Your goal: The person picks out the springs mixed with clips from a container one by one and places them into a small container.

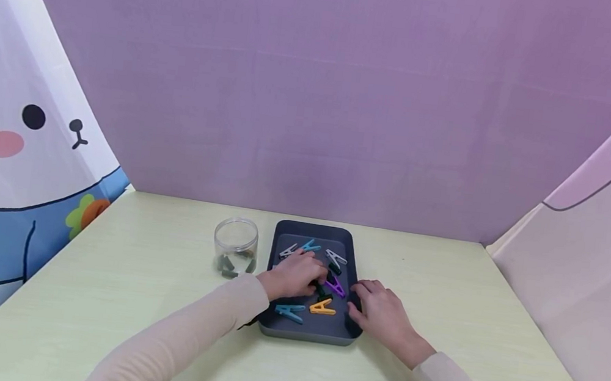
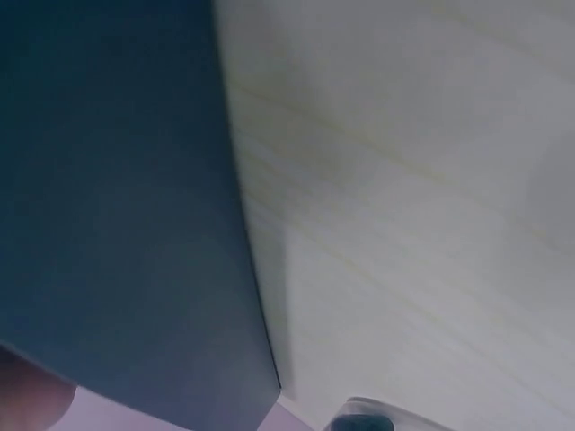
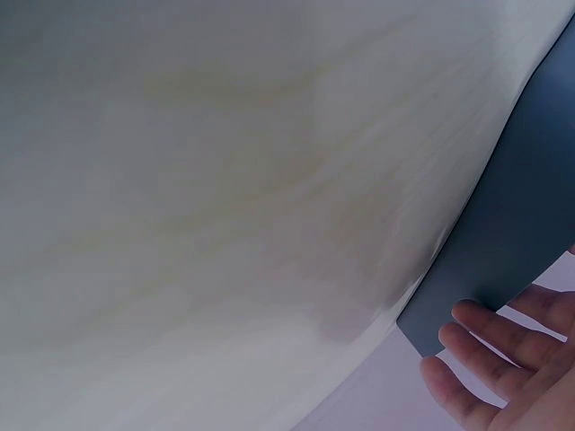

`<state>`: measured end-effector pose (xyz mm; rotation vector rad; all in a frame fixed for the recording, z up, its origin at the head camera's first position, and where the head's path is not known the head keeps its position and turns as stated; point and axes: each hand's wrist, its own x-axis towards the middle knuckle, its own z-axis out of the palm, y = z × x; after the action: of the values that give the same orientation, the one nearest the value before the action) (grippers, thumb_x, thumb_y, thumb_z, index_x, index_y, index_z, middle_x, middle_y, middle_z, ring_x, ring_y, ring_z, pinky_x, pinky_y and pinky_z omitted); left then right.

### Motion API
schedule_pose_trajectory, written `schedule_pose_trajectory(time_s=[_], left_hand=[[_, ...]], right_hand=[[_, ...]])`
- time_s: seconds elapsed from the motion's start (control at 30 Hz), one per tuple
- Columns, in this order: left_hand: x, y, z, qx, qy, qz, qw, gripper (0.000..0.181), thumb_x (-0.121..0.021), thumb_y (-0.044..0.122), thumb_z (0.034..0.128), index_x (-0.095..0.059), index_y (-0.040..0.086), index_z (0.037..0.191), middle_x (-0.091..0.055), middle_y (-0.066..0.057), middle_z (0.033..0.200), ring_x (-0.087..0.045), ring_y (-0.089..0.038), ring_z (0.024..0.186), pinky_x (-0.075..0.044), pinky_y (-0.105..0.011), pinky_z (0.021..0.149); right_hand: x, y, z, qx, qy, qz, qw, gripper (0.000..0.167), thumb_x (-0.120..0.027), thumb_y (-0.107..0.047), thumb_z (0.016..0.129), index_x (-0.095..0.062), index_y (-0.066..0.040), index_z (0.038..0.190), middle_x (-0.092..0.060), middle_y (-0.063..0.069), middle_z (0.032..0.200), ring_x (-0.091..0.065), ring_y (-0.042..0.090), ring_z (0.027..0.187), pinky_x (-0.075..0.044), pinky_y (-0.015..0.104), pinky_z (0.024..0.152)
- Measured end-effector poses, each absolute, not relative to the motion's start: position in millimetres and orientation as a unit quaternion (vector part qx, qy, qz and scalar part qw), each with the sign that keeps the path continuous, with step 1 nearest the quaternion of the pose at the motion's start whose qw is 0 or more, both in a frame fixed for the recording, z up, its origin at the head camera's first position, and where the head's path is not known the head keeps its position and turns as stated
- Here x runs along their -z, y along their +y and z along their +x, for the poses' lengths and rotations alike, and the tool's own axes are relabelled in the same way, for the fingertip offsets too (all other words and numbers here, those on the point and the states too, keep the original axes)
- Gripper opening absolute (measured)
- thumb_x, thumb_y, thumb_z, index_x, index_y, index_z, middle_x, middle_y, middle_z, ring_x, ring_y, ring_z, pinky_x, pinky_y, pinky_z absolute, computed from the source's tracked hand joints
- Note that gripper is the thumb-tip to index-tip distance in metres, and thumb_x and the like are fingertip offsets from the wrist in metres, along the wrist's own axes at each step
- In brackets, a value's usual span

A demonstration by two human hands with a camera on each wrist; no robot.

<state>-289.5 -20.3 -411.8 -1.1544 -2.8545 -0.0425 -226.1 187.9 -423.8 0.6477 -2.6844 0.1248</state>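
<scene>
A dark grey tray (image 1: pixel 305 336) holds several spring clips: a blue clip (image 1: pixel 289 313), an orange clip (image 1: pixel 322 307), a purple clip (image 1: pixel 336 287), a white clip (image 1: pixel 335 257) and dark green ones. Inside it, my left hand (image 1: pixel 300 271) reaches down with bent fingers beside a dark green clip (image 1: pixel 323 293); whether the fingertips pinch it is hidden. At the right rim rests my right hand (image 1: pixel 382 311). In the right wrist view its fingers (image 3: pixel 494 332) lie loosely bent against the tray's outer wall (image 3: pixel 517 202). The left wrist view mostly shows the tray's other side (image 2: pixel 135 206).
Left of the tray stands a clear round jar (image 1: pixel 236 239) without a lid, several dark clips at its bottom. Both stand on a pale wooden table (image 1: pixel 162 299). A purple cloth (image 1: pixel 315 93) rises behind the table, with printed cloths at both sides.
</scene>
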Motion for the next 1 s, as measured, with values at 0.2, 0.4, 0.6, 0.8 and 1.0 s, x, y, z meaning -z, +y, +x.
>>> schedule_pose_trajectory(time_s=[0.2,0.4,0.6,0.8,1.0], left_hand=[[412,-25,-291,0.025,-0.924,-0.38,0.036,0.014,-0.068,0.025,0.0801,-0.066,0.026,0.094,-0.063,0.014,0.095,-0.05,-0.01,0.092,-0.039,-0.036,0.088],[407,-30,-290,0.042,-0.922,-0.382,0.05,0.014,-0.066,0.024,0.0803,-0.066,0.027,0.094,-0.063,0.013,0.094,-0.052,-0.01,0.091,-0.039,-0.041,0.091],[401,-38,-289,0.046,-0.915,-0.388,0.098,0.012,-0.063,0.023,0.0788,-0.063,0.025,0.091,-0.061,0.012,0.089,-0.049,-0.01,0.084,-0.037,-0.031,0.076],[392,-46,-286,0.05,-0.914,-0.381,0.131,0.011,-0.064,0.028,0.0797,-0.062,0.024,0.09,-0.063,0.011,0.093,-0.05,-0.012,0.086,-0.038,-0.031,0.076],[383,-55,-284,0.062,-0.917,-0.37,0.138,0.014,-0.065,0.031,0.0799,-0.064,0.022,0.091,-0.064,0.009,0.094,-0.05,-0.012,0.085,-0.037,-0.03,0.074]], right_hand=[[424,188,-226,-0.045,-0.954,0.23,0.188,0.029,-0.065,-0.03,0.078,-0.065,-0.009,0.098,-0.064,0.005,0.103,-0.059,0.021,0.097,-0.051,0.038,0.076],[424,188,-226,-0.046,-0.953,0.231,0.19,0.029,-0.065,-0.03,0.078,-0.065,-0.009,0.098,-0.065,0.005,0.103,-0.059,0.021,0.096,-0.051,0.038,0.075],[423,188,-225,-0.047,-0.952,0.233,0.195,0.028,-0.065,-0.029,0.078,-0.065,-0.008,0.097,-0.065,0.005,0.102,-0.059,0.021,0.095,-0.051,0.038,0.075],[421,188,-224,-0.05,-0.952,0.23,0.194,0.028,-0.066,-0.028,0.078,-0.065,-0.008,0.098,-0.065,0.006,0.102,-0.059,0.021,0.096,-0.051,0.039,0.076],[422,187,-224,-0.051,-0.952,0.231,0.197,0.027,-0.067,-0.026,0.078,-0.065,-0.007,0.097,-0.065,0.006,0.102,-0.059,0.022,0.096,-0.051,0.039,0.076]])
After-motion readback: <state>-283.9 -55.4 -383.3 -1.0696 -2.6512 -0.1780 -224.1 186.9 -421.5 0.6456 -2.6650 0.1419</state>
